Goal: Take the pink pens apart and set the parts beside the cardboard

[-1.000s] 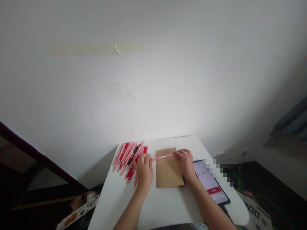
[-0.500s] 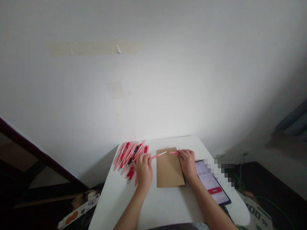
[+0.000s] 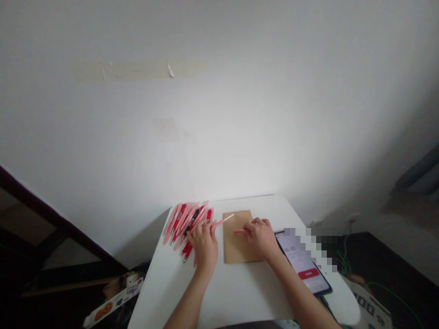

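My left hand (image 3: pixel 206 247) is closed on a pink pen half (image 3: pixel 218 223), from which a thin white refill sticks out to the upper right. Between the fingers of my right hand (image 3: pixel 262 238) is a short pink pen barrel piece (image 3: pixel 238 231), lying level and pointing left. The two pen parts are apart. Beneath them lies a brown kraft notebook (image 3: pixel 236 252), its right side partly covered by my right hand. A pile of pens (image 3: pixel 179 225), mostly pink with some red and black ones, sits beside and partly under my left hand.
The white table (image 3: pixel 236 292) stands against a pale wall (image 3: pixel 260 114). A phone (image 3: pixel 310 285) with a lit timer screen lies on its right side, a cable (image 3: pixel 327 306) at its lower end. A printed box (image 3: pixel 372 304) is on the floor at right.
My right hand has moved left and slightly down with the barrel piece, now over the notebook. The notebook has shifted slightly. My left hand stays nearly in place with its pen half.
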Tool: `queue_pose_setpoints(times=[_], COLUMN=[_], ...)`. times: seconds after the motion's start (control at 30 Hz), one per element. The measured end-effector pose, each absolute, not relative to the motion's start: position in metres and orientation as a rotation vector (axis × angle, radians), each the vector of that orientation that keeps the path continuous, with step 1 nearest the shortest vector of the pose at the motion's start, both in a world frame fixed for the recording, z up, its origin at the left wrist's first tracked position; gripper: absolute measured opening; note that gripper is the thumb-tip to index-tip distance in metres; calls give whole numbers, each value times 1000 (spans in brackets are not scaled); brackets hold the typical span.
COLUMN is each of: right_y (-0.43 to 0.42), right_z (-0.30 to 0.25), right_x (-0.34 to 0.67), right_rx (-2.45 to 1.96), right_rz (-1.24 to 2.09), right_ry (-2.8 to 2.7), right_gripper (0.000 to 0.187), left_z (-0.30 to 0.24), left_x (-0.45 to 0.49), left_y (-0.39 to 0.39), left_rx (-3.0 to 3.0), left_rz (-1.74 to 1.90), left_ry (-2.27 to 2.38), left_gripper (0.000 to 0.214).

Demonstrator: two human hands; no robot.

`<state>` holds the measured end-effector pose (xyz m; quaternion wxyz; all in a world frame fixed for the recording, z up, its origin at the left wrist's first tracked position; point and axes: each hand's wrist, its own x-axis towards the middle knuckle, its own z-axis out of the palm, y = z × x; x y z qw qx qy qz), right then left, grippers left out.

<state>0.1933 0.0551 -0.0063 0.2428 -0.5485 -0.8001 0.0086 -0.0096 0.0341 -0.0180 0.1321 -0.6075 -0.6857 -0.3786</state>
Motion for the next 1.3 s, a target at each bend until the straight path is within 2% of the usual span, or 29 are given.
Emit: queue_pose_setpoints(times=[0.13,0.33,0.6,0.93,1.3], right_y=[58,75,105,94,56], right_z=[-6,3,11,15,-14], right_x=[183,177,180,200,214], right_rx=[-1687,-1837,-1827,-1749,-1327], right_rz=[-43,126,175,102,149], right_ry=[-2229,-2262,-2218,-2041,-1842], right_gripper=[23,25,23,24,21], left_z=[-17,-12,-3,-1,-11], left_x=[-11,-8,-6,-3,2], left_y=[35,33,26,14,-1], left_rx=[-1724,-1687,-1767,-1928,-2097], left_rz=[-1068,-1065,-971,-876,-752], left_ry=[-2053,-2108,-2148,-2045,-2016], left_gripper=[23,27,26,17,9])
